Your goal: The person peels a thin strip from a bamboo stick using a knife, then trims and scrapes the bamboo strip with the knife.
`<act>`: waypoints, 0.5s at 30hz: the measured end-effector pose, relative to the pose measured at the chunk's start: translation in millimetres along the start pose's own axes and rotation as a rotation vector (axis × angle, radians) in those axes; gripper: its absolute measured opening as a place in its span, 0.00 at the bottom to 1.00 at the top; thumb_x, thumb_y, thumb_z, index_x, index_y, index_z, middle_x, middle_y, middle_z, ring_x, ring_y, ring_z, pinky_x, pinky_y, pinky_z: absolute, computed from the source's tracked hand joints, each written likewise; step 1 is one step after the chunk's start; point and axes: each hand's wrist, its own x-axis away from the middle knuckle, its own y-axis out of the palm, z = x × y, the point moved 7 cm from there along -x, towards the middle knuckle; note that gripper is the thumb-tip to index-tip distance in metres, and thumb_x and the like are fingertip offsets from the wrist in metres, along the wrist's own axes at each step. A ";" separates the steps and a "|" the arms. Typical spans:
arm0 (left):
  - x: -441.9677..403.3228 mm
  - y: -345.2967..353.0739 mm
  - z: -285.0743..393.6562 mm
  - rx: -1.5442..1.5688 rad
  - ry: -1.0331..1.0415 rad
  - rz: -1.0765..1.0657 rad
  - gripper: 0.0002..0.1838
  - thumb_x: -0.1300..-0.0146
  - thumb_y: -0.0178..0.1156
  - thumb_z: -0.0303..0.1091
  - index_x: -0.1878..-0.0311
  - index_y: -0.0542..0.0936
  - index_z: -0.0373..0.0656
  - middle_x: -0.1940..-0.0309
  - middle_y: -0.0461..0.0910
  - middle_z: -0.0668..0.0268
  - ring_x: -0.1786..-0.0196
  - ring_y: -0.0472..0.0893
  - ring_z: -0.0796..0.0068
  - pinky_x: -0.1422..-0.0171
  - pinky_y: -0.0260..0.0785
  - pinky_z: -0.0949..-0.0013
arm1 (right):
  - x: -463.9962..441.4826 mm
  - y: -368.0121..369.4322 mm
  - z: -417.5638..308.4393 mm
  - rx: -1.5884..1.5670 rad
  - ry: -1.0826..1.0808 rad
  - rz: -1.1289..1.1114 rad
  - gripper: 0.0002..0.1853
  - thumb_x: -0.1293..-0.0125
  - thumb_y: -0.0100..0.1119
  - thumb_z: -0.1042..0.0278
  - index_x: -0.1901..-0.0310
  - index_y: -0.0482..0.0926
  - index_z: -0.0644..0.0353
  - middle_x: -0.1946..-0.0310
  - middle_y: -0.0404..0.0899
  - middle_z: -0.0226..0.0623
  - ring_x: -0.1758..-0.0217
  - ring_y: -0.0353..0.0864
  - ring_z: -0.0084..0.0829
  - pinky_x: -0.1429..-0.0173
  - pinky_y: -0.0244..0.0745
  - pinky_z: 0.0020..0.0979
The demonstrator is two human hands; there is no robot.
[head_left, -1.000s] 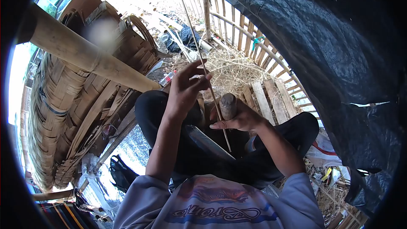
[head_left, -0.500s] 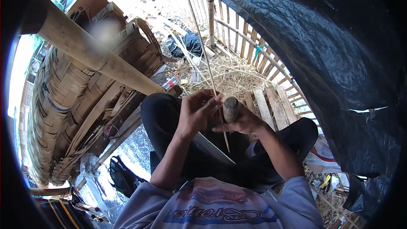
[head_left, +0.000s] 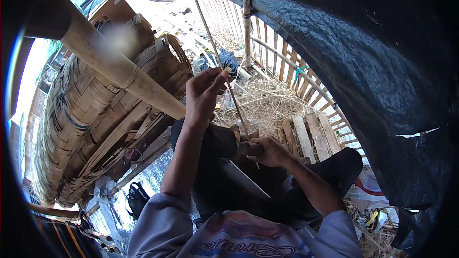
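A long, thin bamboo strip (head_left: pixel 204 21) slants from the top of the view down across my lap. My left hand (head_left: pixel 203 93) pinches it between thumb and fingers partway along its length. Lower and to the right, my right hand (head_left: pixel 272 152) is wrapped round a thick, round wooden handle (head_left: pixel 252 149) that lies almost sideways. The strip's lower part passes behind this handle, and its tip shows just below. Whatever the handle is fixed to is hidden. A grey, straight-edged piece (head_left: pixel 246 179) lies across my lap beneath the hands.
A thick bamboo pole (head_left: pixel 143 86) juts in from the left, close to my left forearm. Behind it stand large woven bamboo baskets (head_left: pixel 86 100). Dark plastic sheeting (head_left: pixel 344 52) hangs on the right by a slatted fence (head_left: pixel 287 59). Straw (head_left: pixel 263 98) and wooden slats (head_left: pixel 311 136) lie ahead.
My left hand has moved up and forward along the strip, away from the right hand. My right hand has dropped slightly, and the handle has tipped from end-on to nearly sideways.
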 end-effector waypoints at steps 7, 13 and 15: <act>-21.4 -11.8 12.2 -0.063 0.089 0.057 0.12 0.36 0.61 0.36 0.58 0.81 0.35 0.70 0.81 0.67 0.69 0.75 0.85 0.63 0.68 0.78 | -1.1 4.3 28.5 0.100 0.073 0.068 0.10 0.50 0.68 0.70 0.68 0.76 0.60 0.74 0.79 0.43 0.66 0.82 0.42 0.62 0.73 0.38; -28.9 -21.3 13.8 -0.108 0.115 0.119 0.14 0.36 0.61 0.39 0.58 0.81 0.36 0.70 0.82 0.68 0.70 0.75 0.86 0.65 0.68 0.79 | -1.8 6.2 37.9 0.160 0.066 0.085 0.10 0.50 0.67 0.71 0.69 0.75 0.60 0.75 0.78 0.43 0.67 0.82 0.42 0.63 0.74 0.37; -30.4 -23.8 9.4 -0.084 0.113 0.115 0.14 0.35 0.61 0.40 0.58 0.81 0.36 0.71 0.81 0.68 0.70 0.74 0.86 0.66 0.67 0.80 | -2.1 7.7 39.3 0.150 0.057 0.088 0.09 0.50 0.67 0.71 0.69 0.75 0.60 0.76 0.78 0.43 0.68 0.82 0.43 0.64 0.73 0.38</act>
